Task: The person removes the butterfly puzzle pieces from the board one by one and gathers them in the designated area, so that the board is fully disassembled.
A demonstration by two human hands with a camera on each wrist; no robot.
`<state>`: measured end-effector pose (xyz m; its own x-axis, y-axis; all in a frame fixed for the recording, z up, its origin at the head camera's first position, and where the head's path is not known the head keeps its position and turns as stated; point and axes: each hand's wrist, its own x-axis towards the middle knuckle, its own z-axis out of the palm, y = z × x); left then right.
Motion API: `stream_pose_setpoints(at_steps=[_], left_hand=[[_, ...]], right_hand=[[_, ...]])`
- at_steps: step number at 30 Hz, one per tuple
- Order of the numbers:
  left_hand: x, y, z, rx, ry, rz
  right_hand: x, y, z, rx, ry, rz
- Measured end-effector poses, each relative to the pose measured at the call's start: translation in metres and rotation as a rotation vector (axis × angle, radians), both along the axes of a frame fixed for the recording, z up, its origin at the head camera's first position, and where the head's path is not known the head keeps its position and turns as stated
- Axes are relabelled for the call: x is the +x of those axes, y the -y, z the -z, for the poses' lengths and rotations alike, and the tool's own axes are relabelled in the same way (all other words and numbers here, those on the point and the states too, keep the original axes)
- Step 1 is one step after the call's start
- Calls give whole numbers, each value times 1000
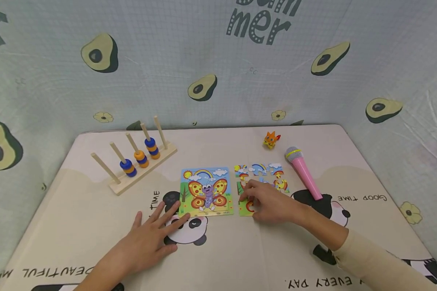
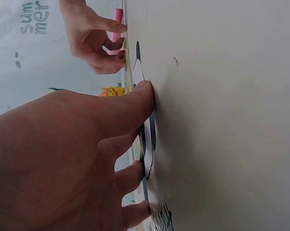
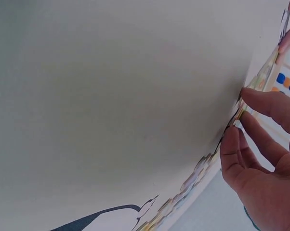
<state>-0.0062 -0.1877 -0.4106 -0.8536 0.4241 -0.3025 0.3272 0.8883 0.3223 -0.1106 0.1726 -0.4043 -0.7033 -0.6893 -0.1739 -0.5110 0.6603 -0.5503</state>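
Observation:
A square butterfly picture lies flat near the middle of the table. My left hand rests beside it with spread fingers, fingertips at its lower left corner. To the right of the picture lie several loose jigsaw puzzle pieces in rough rows. My right hand bends over them, with thumb and fingers at the edges of a green puzzle piece at the lower left of the group. The right wrist view shows the right hand's fingertips low at the table surface; the hand hides some pieces.
A wooden peg stand with blue and orange rings stands at the back left. A pink toy microphone lies right of the pieces. Behind it sits a small orange toy figure. A patterned cloth wall rises behind the table.

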Motion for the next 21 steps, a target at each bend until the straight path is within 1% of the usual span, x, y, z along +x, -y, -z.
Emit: stream_pose_setpoints(at_steps=[14, 21], left_hand=[[1, 0, -1, 3, -4, -3], [0, 0, 0, 2, 1, -5]], right_hand=[[1, -2, 0, 23, 16, 20], [1, -2, -2, 24, 4, 22]])
